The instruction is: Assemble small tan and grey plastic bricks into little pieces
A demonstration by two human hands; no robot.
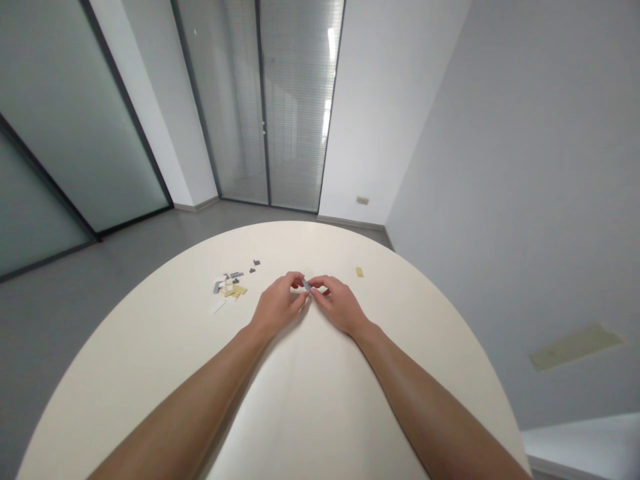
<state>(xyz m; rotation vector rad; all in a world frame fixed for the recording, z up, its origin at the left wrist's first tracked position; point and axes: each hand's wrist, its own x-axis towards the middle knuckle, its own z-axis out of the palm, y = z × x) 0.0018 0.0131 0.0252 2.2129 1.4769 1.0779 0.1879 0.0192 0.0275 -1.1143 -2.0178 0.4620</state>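
Between my two hands is a small blue-grey piece (307, 285), flat and narrow, looking like a toy building brick. My left hand (281, 298) pinches it from the left with thumb and fingertips. From the right, my right hand (339, 301) pinches its other side, fingers curled. Both hands rest low over the white table (310, 387). The fingertips hide part of the piece, so its exact shape cannot be made out.
A loose pile of small tan, white and grey pieces (230, 287) lies left of my hands. Two dark pieces (257, 263) sit just beyond it. One tan piece (359, 272) lies to the right. The table's rounded far edge (295, 222) faces a glass partition (295, 100).
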